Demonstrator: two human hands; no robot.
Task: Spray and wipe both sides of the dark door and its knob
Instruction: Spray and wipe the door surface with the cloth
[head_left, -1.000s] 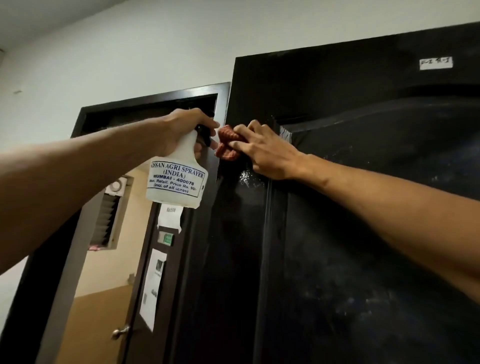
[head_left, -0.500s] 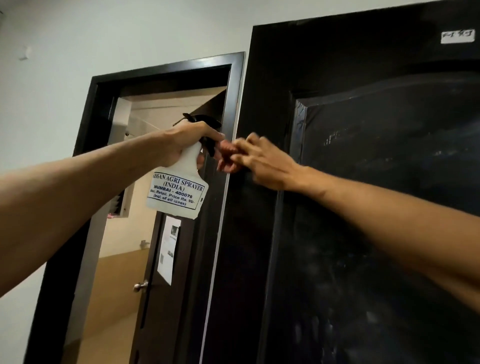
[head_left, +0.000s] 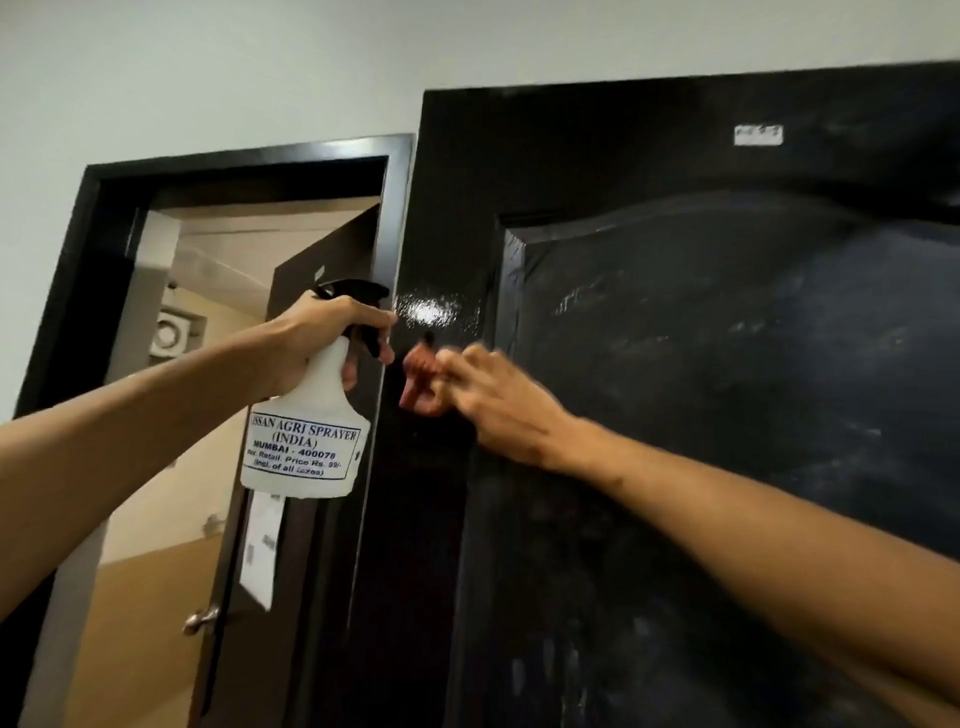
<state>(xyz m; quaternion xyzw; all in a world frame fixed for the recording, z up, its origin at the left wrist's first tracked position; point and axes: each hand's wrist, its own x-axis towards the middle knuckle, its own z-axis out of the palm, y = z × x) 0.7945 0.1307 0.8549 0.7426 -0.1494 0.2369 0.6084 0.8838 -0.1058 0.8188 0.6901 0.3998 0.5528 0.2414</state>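
The dark door (head_left: 727, 415) fills the right half of the view, its panel streaked and dusty. A fresh wet patch of spray (head_left: 428, 310) shines on its left stile. My left hand (head_left: 317, 345) grips a white spray bottle (head_left: 306, 447) with a black trigger head, nozzle close to the door edge. My right hand (head_left: 498, 400) holds a red cloth (head_left: 421, 384) against the stile just below the wet patch. This door's knob is out of sight.
An open doorway with a dark frame (head_left: 244, 161) lies left. Beyond it stands another dark door (head_left: 291, 519) with a paper notice (head_left: 262, 551) and a metal knob (head_left: 200, 621). A wall fan (head_left: 174, 332) shows behind. A small white label (head_left: 758, 135) sits near the door top.
A new wet spray patch has appeared on the door stile. My right hand with the cloth has dropped slightly below it, and the view has tilted upward.
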